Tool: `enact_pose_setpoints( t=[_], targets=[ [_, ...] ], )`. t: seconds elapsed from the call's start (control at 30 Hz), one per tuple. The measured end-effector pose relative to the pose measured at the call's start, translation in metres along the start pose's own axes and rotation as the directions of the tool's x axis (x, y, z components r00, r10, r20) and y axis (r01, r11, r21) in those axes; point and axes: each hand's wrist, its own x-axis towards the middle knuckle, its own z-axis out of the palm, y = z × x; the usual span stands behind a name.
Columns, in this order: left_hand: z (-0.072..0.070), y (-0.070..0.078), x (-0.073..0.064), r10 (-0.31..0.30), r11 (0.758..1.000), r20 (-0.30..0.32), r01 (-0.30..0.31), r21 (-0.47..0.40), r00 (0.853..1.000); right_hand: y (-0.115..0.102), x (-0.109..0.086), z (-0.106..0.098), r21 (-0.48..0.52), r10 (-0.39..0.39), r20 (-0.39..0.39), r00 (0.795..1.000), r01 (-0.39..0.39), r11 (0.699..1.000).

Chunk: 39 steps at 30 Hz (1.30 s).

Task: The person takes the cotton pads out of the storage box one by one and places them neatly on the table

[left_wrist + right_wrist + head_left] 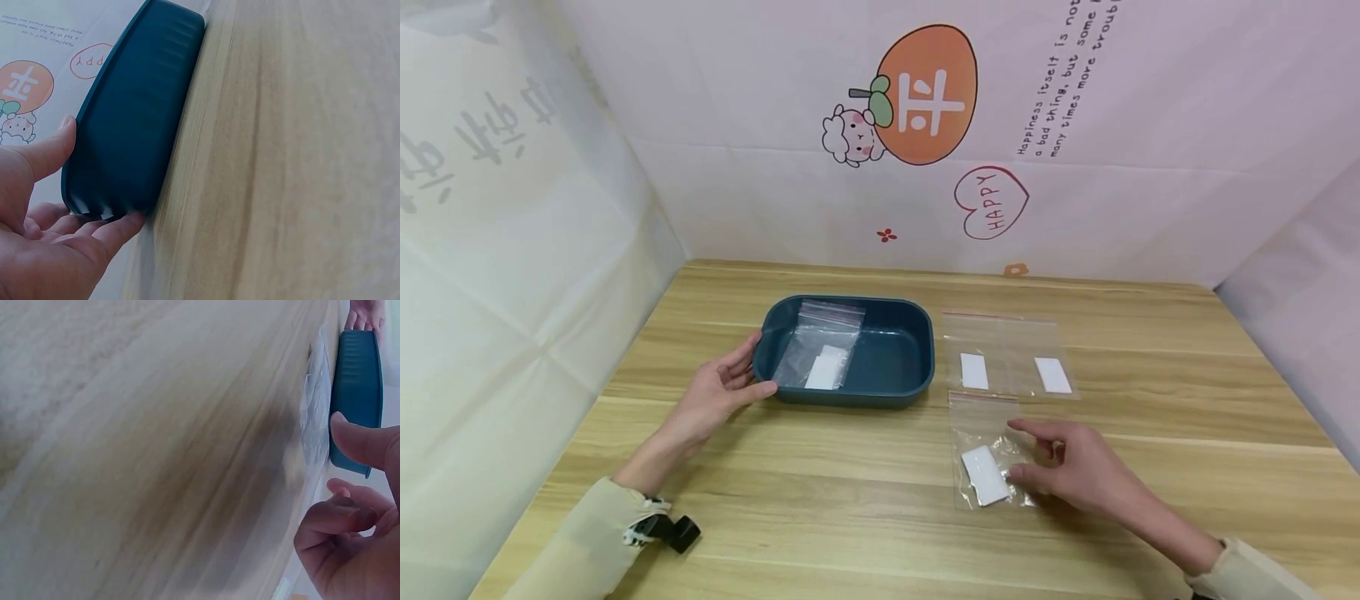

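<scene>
A dark teal rectangular tub (880, 398) stands on the table. My left hand (718, 387) holds its left end, with the thumb at the near corner and the fingers against the end wall (125, 119). Inside the tub, toward the left, lies clear zip bag material (805, 337) with white pieces in it. To the tub's right is another clear zip bag (981, 425) holding a white rectangular piece (985, 476). My right hand (1075, 467) is at this bag's right edge, thumb and index finger spread apart, gripping nothing.
Behind the near bag, two more clear zip bags lie side by side, each with a white piece (974, 371), the other piece (1053, 375) farther right. The wood-grain table (820, 500) meets a printed white backdrop (760, 200) at its far edge.
</scene>
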Motion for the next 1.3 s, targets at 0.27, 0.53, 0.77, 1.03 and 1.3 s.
enact_pose_setpoints(
  t=[0.27,0.53,0.77,1.03,1.3],
  targets=[
    [0.0,0.001,0.0,0.007,1.0,-0.004,-0.007,-0.003,1.0,-0.001,-0.001,0.005,-0.249,-0.212,-0.055,0.976,0.192,0.949],
    [0.001,0.001,0.0,0.003,1.0,-0.006,-0.003,-0.009,1.0,0.003,-0.001,0.009,-0.287,-0.267,-0.044,0.963,0.244,0.926],
    [0.001,0.001,0.0,0.005,1.0,-0.002,-0.005,-0.019,1.0,0.006,-0.001,0.009,-0.284,-0.24,-0.027,0.97,0.222,0.933],
    [0.001,0.001,0.0,0.008,1.0,-0.003,-0.008,-0.015,1.0,0.006,-0.001,0.008,-0.242,-0.228,-0.023,0.973,0.216,0.946],
    [0.0,0.0,0.0,0.004,1.0,-0.001,-0.004,-0.013,1.0,-0.018,0.019,-0.007,-0.106,-0.294,-0.03,0.955,0.289,0.951]
  ],
)
